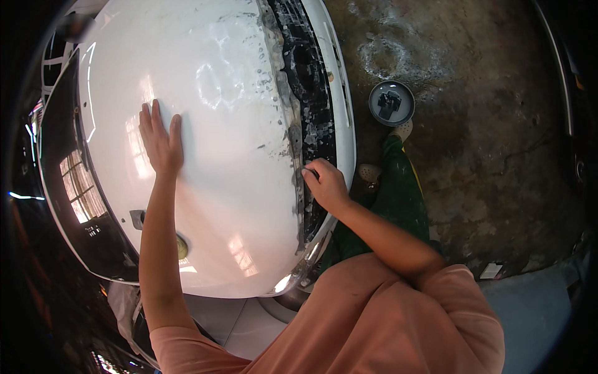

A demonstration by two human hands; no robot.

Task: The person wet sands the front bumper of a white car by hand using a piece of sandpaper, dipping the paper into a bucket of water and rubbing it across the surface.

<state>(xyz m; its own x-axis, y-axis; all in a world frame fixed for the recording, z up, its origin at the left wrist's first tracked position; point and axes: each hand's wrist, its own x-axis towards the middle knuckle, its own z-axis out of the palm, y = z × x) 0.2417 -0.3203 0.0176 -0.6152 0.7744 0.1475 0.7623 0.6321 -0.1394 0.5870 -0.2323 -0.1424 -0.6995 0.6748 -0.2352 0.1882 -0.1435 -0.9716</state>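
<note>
A large white car panel (230,156) curves in front of me, with a dark window pane (93,206) beyond its left side. Along its right edge runs a rough, stripped grey strip (288,106) beside a black band (309,87) smeared with whitish residue. My left hand (163,143) lies flat on the glossy white surface, fingers stretched out. At the stripped edge, the fingers of my right hand (325,184) are bent and pinched together. Something small and dark shows at their tips, too little to name.
On the stained concrete floor (486,156) stands a round bowl (392,118) of cloudy liquid with dark flat pieces (389,105) in it, next to my shoe (403,129). A grey piece (137,218) and a yellow-green round object (182,247) rest on the panel, partly behind my left forearm.
</note>
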